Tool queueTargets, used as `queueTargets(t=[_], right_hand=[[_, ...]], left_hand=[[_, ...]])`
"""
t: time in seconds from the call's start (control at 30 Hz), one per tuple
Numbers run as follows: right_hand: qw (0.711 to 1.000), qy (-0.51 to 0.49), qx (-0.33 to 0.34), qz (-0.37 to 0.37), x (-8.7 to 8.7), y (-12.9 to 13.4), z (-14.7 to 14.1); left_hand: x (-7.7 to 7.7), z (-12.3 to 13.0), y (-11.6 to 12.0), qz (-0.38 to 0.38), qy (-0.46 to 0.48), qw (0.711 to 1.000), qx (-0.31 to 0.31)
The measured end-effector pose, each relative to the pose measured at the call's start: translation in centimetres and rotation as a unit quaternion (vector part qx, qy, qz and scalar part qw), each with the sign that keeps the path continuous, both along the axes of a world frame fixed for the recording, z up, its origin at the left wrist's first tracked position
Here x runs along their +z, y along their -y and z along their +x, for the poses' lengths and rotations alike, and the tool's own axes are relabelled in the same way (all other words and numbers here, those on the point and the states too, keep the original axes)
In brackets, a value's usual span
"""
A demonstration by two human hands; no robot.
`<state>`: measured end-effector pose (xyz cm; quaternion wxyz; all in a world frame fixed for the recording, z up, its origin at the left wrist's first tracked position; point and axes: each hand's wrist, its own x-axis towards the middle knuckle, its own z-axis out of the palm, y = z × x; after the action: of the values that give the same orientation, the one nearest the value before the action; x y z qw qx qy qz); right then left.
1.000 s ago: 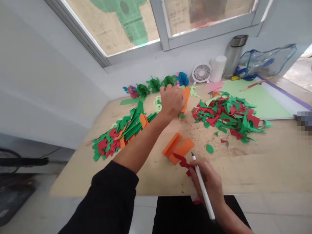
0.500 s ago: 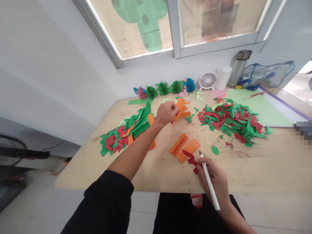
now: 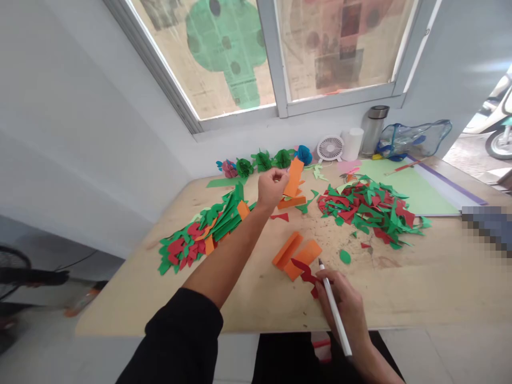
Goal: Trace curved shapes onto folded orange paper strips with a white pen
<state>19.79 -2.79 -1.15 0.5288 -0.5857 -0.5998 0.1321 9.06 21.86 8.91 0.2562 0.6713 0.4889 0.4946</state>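
Head view: the left hand [image 3: 273,186] is over the middle of the tabletop [image 3: 404,298], its fingers curled and apparently pinching the edge of an upright orange paper strip [image 3: 295,175], though the fingertips are partly hidden. Just below that strip lie loose orange pieces [image 3: 292,202]. Nearer the person, the right hand [image 3: 347,301] holds a white pen [image 3: 336,317] and a red paper cutout [image 3: 306,271] together, the fingers closed around both; the cutout overlaps a flat orange piece [image 3: 307,255] beside a folded orange one [image 3: 287,250]. I judge the step in hand to be handling the strip; moving it cleanly would call for a firm pinch clear of the loose pieces.
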Motion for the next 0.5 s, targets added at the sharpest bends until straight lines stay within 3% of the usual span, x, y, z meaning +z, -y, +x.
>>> queueTargets(t=[0.27, 0.4, 0.5], right_hand=[[0.999, 0.026, -0.013, 0.023, -0.4, -0.1, 0.2], [0.999, 0.022, -0.017, 0.022, -0.4, -0.1, 0.2], [1.0, 0.012, -0.014, 0.013, -0.4, -0.1, 0.2]], left_hand=[[0.3, 0.0, 0.4, -0.061, -0.005, 0.998, -0.006], [0.7, -1.1, 1.6, -0.04, -0.074, 0.996, 0.003], [1.2, -3.2, 3.7, 0.001, -0.163, 0.987, 0.012]])
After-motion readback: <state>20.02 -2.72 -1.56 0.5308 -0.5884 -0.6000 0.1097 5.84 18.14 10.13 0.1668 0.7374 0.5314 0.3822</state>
